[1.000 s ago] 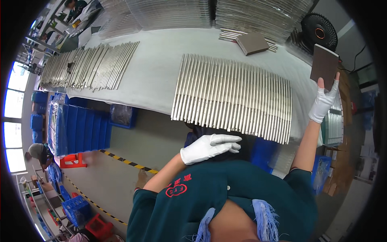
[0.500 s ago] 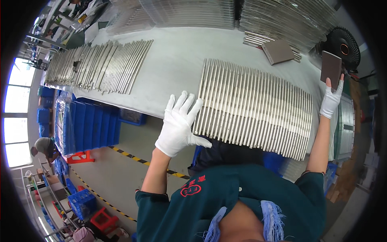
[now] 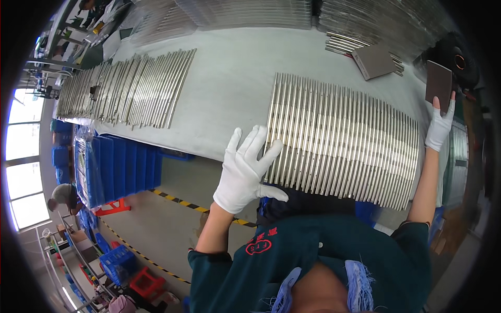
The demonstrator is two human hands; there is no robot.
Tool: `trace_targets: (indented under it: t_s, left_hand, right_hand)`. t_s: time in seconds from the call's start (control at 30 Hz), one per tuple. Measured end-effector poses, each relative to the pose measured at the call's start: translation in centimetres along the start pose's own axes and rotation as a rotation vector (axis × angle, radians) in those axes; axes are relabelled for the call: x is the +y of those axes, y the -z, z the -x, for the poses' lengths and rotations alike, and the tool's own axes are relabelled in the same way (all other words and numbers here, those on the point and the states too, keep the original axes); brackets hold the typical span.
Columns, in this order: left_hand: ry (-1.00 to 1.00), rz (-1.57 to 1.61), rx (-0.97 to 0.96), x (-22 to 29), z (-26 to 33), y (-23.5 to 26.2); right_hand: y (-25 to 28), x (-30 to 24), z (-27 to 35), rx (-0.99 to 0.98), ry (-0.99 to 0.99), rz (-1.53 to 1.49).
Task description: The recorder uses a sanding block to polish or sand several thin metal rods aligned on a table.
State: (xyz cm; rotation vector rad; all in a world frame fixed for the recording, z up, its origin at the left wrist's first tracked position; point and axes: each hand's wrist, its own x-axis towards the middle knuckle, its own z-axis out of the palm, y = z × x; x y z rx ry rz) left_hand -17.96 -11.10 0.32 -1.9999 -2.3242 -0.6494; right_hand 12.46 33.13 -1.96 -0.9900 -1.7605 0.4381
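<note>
On the grey worktop (image 3: pixel 235 78) in front of me lies a wide row of shiny metal rods (image 3: pixel 344 135), packed side by side and running away from me. My left hand (image 3: pixel 245 169), in a white glove, is spread wide with fingers fanned; its fingertips reach the near left corner of the row, at the worktop's front edge, and it has hold of nothing. My right hand (image 3: pixel 439 125), also gloved, is stretched out past the right end of the row, its grip closed around the lower edge of a dark brown flat pad (image 3: pixel 438 83) held upright. A second brown pad (image 3: pixel 373 60) lies flat beyond the rods, on a small stack of them. Well to the left, another row of rods (image 3: pixel 130 88) lies apart. Blue bins (image 3: pixel 117 167) stand below the worktop's edge.
</note>
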Motion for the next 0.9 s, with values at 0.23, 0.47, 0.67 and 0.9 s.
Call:
trace_targets:
  t_s: [0.23,0.47,0.67,0.9]
  left_hand:
    - [-0.029,0.046,-0.189,3.0,-1.7,0.4]
    - [0.010,-0.013,-0.207,1.9,-0.7,1.0]
    - [0.080,-0.048,-0.116,0.6,0.9,1.4]
    - [-0.022,-0.057,-0.212,1.6,1.0,0.5]
  right_hand:
    - [-0.4,-0.1,0.0,-0.010,-0.009,-0.067]
    - [-0.2,0.3,0.1,-0.015,-0.022,-0.007]
    - [-0.2,0.1,0.0,-0.024,-0.063,-0.064]
    - [-0.2,0.3,-0.1,-0.042,-0.027,-0.027]
